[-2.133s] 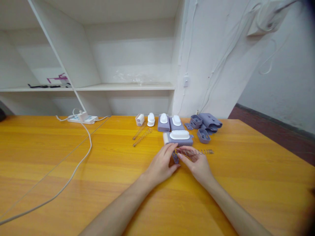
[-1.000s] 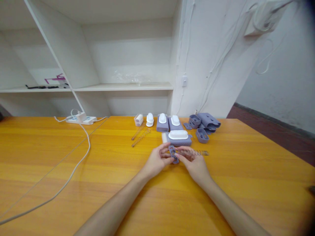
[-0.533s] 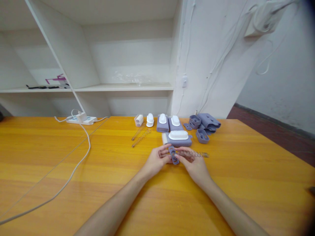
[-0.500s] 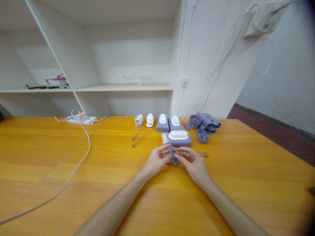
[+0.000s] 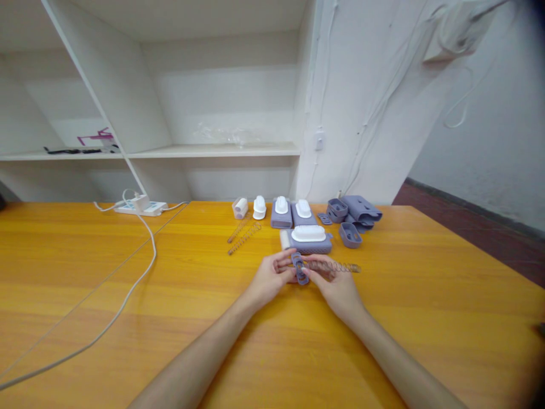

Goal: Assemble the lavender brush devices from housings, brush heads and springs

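Between my two hands is a small purple oval plastic plate [image 5: 300,269] with openings in it. The fingers and thumb of my left hand [image 5: 271,276] are closed on its left side. My right hand [image 5: 336,284] pinches a long coil spring [image 5: 340,266] against the plate, its free end sticking out to the right. How the spring's near end sits in the plate is hidden by my fingers. Just beyond my hands lies a purple box-shaped housing [image 5: 310,247] with a ribbed white piece [image 5: 309,233] on top. Two more coil springs [image 5: 244,238] lie to the left.
Along the table's back stand white oval pieces [image 5: 259,208], purple housings [image 5: 281,220], an open purple cup [image 5: 350,236] and stacked purple parts [image 5: 361,212]. A power strip [image 5: 142,208] sits at the back left. Its cable [image 5: 128,301] curves across the left of the table.
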A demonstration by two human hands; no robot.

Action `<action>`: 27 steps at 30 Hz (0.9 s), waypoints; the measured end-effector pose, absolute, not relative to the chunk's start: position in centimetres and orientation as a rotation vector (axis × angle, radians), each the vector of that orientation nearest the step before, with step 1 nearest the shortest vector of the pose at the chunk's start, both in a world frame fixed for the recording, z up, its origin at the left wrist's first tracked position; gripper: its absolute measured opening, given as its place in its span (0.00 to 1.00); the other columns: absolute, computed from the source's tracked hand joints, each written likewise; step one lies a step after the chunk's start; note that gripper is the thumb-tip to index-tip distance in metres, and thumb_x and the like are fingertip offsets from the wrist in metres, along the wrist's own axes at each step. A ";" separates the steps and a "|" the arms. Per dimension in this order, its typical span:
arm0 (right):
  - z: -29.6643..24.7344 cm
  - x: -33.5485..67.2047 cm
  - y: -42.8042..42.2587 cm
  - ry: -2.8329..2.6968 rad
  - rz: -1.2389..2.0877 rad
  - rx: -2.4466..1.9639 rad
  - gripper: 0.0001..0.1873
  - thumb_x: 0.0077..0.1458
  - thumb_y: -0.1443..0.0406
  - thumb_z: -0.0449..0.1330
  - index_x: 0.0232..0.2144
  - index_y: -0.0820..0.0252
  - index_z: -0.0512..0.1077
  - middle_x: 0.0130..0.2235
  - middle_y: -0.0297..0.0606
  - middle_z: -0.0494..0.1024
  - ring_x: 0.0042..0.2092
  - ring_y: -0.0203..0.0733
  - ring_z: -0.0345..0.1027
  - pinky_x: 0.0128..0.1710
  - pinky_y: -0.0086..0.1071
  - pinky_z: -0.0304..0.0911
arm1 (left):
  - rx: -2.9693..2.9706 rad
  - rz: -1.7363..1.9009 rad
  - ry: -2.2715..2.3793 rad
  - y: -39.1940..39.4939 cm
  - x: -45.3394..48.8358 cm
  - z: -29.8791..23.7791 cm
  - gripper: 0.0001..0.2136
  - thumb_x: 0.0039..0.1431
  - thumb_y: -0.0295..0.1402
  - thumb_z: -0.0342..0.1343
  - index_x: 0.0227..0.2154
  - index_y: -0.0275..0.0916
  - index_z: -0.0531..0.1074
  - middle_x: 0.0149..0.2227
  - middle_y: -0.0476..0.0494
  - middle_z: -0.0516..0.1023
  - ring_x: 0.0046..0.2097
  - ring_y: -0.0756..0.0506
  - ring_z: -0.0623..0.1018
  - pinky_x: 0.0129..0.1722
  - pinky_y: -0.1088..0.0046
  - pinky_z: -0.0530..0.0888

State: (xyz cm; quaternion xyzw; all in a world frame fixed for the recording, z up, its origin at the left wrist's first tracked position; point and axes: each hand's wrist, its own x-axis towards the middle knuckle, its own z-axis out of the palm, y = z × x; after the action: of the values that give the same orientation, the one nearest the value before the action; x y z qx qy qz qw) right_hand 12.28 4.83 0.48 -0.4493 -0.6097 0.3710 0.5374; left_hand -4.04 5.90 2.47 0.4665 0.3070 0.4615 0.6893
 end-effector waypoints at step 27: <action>0.4 12.3 4.8 -1.457 0.884 -1.072 0.13 0.49 0.60 0.63 0.38 0.58 0.71 0.40 0.41 0.79 0.43 0.47 0.73 0.47 0.43 0.67 | 1.027 1.031 0.690 5.9 -4.1 2.4 0.34 0.40 0.34 0.68 0.52 0.30 0.64 0.45 0.30 0.75 0.40 0.41 0.78 0.41 0.64 0.74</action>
State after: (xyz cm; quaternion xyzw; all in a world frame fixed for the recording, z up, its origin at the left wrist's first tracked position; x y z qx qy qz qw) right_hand 12.26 4.77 0.42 -0.4499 -0.6116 0.3710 0.5347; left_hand -4.10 5.94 2.41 0.4597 0.3089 0.4615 0.6930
